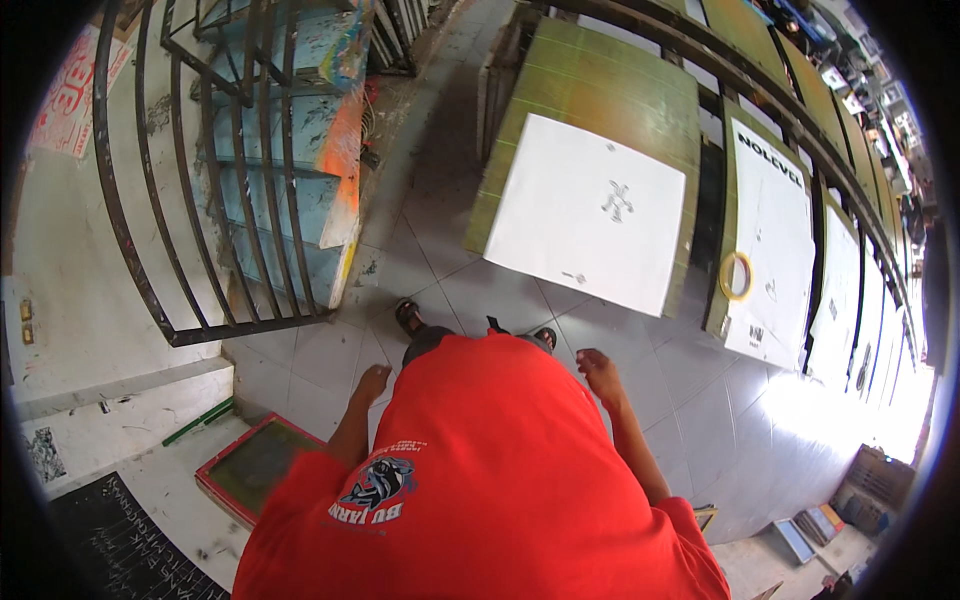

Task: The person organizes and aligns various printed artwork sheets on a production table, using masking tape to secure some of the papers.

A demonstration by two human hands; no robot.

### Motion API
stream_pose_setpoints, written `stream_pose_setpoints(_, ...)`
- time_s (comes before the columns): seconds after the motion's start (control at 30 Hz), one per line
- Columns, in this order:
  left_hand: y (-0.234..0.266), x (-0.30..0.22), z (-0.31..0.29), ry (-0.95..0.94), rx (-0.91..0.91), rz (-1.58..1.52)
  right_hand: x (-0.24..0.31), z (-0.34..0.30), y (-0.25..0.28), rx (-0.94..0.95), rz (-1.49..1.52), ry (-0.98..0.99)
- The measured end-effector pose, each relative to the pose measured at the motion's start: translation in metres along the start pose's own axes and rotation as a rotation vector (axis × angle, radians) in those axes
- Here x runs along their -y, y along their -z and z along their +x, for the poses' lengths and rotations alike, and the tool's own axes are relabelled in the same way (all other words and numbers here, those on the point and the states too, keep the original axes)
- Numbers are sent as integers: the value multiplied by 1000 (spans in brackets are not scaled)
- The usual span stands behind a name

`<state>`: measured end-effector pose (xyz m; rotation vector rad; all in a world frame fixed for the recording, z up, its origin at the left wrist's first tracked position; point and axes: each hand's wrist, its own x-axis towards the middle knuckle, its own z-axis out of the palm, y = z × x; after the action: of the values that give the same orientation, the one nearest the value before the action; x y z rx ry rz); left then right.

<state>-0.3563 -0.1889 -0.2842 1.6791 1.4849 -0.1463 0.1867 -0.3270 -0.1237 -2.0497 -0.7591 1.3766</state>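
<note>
Both my hands hang at my sides, below the sleeves of a red T-shirt. My left hand (373, 382) is over the tiled floor, its fingers loose and holding nothing that I can see. My right hand (598, 370) has loosely bent fingers, apart from each other, with nothing in them. Nearest the right hand is a green slanted board (600, 85) bearing a white fabric panel (570, 215) with small black prints. Beside it, a second white panel (765, 215) carries bold black print, and a roll of yellowish tape (736, 276) rests on it.
A dark metal railing (215, 190) stands at left before paint-stained blue steps (265, 130). Behind my left arm lies a red-framed mesh screen (262, 460). The row of slanted boards runs off to the right on a metal rack (715, 50). A crate (872, 488) sits at lower right.
</note>
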Motion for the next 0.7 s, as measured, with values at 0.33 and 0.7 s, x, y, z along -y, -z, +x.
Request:
stream_pose_setpoints(0.33,141,58,31,195,-87,-522,283,42,-218,459,202,216)
stream_pose_setpoints(0.7,242,183,17,569,-221,-583,390,398,-202,-127,482,77)
